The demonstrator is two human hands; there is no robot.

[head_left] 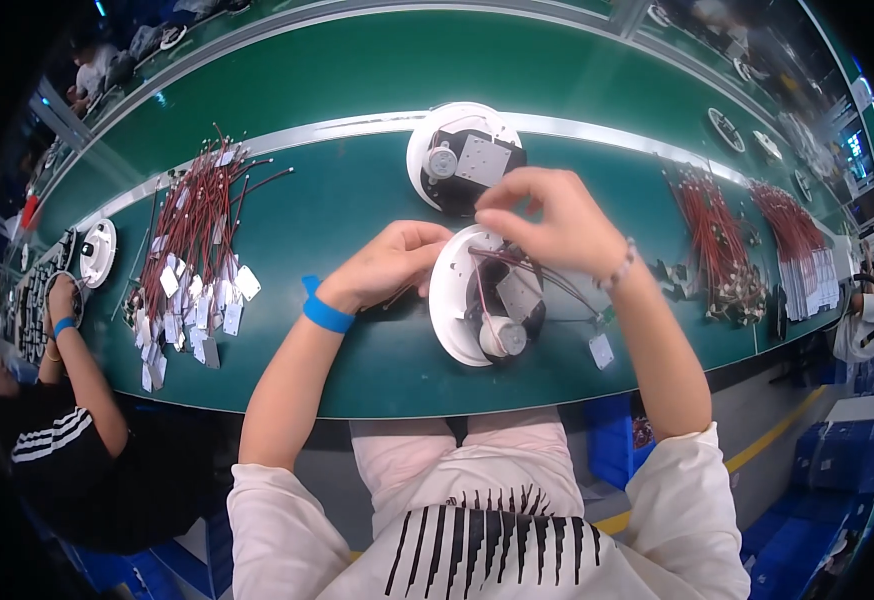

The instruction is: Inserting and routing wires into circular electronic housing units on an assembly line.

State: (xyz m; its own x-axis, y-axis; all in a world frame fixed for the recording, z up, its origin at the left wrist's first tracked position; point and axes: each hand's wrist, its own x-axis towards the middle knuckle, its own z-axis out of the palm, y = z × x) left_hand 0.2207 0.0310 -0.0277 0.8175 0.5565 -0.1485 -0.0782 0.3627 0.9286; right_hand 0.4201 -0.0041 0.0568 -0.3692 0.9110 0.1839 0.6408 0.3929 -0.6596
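Note:
A white round housing with a black inner part, a metal plate and a small round motor is tilted on the bench in front of me. My left hand is closed on its left rim. My right hand is curled over its upper edge, thumb and fingers pinched together; what they hold is too small to make out. Dark red wires run out under the right hand toward a small white tag-like plate on the bench. A second such housing lies just beyond.
At left lies a heap of red wires with white plates. More red wire bundles and another stack lie at right. A co-worker's hand is at the far left. Blue bins stand below the bench.

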